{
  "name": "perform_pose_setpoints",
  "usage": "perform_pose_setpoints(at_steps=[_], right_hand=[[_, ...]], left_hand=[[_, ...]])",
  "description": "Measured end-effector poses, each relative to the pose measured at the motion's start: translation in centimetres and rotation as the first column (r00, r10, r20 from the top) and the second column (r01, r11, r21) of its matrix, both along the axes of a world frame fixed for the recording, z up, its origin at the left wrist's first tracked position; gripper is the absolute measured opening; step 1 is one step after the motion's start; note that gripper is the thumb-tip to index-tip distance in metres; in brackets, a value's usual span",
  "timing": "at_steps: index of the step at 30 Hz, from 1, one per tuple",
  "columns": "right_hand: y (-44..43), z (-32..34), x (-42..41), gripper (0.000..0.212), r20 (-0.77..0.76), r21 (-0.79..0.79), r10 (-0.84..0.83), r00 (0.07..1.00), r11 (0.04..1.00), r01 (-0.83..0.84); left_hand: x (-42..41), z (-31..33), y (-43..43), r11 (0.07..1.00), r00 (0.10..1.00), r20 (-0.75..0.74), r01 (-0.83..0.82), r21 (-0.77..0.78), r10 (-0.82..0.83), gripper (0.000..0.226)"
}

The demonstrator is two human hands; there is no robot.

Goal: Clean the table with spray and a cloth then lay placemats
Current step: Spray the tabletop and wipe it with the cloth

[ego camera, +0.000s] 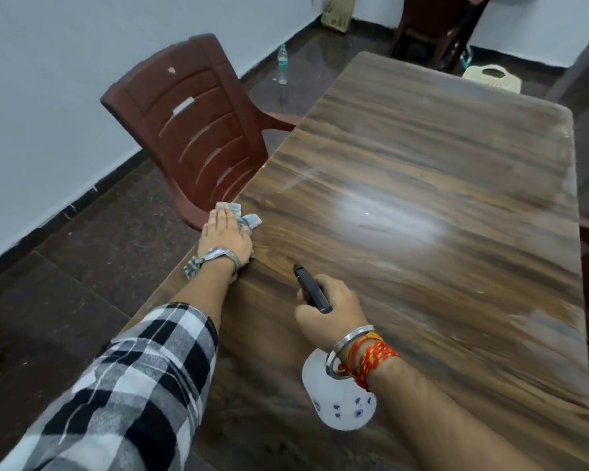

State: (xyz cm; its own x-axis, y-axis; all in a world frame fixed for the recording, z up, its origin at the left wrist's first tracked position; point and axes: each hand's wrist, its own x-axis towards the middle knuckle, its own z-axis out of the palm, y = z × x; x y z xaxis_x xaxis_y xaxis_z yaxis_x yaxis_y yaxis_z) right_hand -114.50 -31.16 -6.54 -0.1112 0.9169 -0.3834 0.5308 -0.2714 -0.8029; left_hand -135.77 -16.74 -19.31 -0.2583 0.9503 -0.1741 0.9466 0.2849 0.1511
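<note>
Wood-grain table [439,158]: long glossy top with a pale hazy patch near its middle. Brown plastic chair [198,130]: slatted back, at the table's left edge. Spray bottle [340,406]: white body with blue marks and a black head, over the table's near end. Right hand [330,311]: fingers curled round the bottle's neck. Left hand [225,237]: flat, fingers straight, pressing on the cloth. Cloth [249,220]: grey, crumpled, on the table's left edge beside the chair. Water bottle [282,64]: clear, upright on the floor.
</note>
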Motion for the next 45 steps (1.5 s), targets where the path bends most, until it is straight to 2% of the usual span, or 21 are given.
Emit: perform_pose_setpoints(at_steps=[5,12,14,18,21,24,28,33,37,39,41,45], right_hand=[[-1.5,-0.5,0.4,0.005,0.083,-0.107,0.094,0.992,0.991,-0.085],[-5.4,-0.6,2.0,0.006,0.120,-0.277,0.329,0.937,0.917,-0.286],[-6.9,-0.5,3.6,0.008,0.110,-0.290,0.392,0.913,0.892,-0.347],[-10.0,-0.2,8.5,0.006,0.071,-0.206,0.349,0.935,0.922,-0.328],[-12.0,0.4,13.3,0.007,0.054,-0.116,0.342,0.938,0.935,-0.335],[-13.4,1.4,18.9,0.014,0.041,-0.086,0.336,0.941,0.940,-0.331],[-15.3,1.7,24.9,0.008,0.031,-0.078,0.323,0.946,0.944,-0.319],[-17.0,1.0,29.2,0.025,0.011,-0.078,0.246,0.969,0.967,-0.245],[-17.9,0.5,30.0,0.014,0.033,-0.076,0.253,0.967,0.965,-0.250],[-18.1,0.2,29.9,0.013,0.061,-0.097,0.309,0.949,0.948,-0.303],[-18.1,0.2,29.9,0.011,0.059,-0.130,0.344,0.937,0.933,-0.335],[-17.8,0.2,30.3,0.015,0.053,-0.144,0.336,0.941,0.935,-0.325]], left_hand=[[-0.8,-0.1,-5.0,1.000,1.000,0.026,-0.006,0.006,0.006,0.065],[-3.4,0.1,-16.2,0.959,0.959,0.015,-0.283,-0.014,0.283,0.067],[-3.2,0.1,-19.2,0.934,0.933,0.020,-0.358,-0.025,0.358,0.067],[-0.4,0.1,-24.1,0.923,0.923,-0.008,-0.384,-0.033,0.384,0.065],[4.3,0.3,-27.4,0.947,0.950,-0.032,-0.314,-0.065,0.312,0.065],[11.5,0.9,-30.1,0.985,0.987,-0.035,-0.161,-0.068,0.159,0.065],[22.9,2.2,-34.4,0.995,0.998,0.035,0.054,-0.086,-0.051,0.064],[36.8,2.4,-40.0,0.959,0.964,0.069,0.264,-0.102,-0.257,0.066],[42.3,1.9,-42.5,0.870,0.885,0.070,0.465,-0.167,-0.460,0.064],[41.8,2.0,-43.0,0.895,0.904,0.041,0.427,-0.125,-0.425,0.057],[39.9,2.1,-42.7,0.939,0.940,0.100,0.334,-0.081,-0.326,0.061],[33.1,1.3,-41.2,0.998,0.998,0.058,0.031,-0.056,-0.028,0.066]])
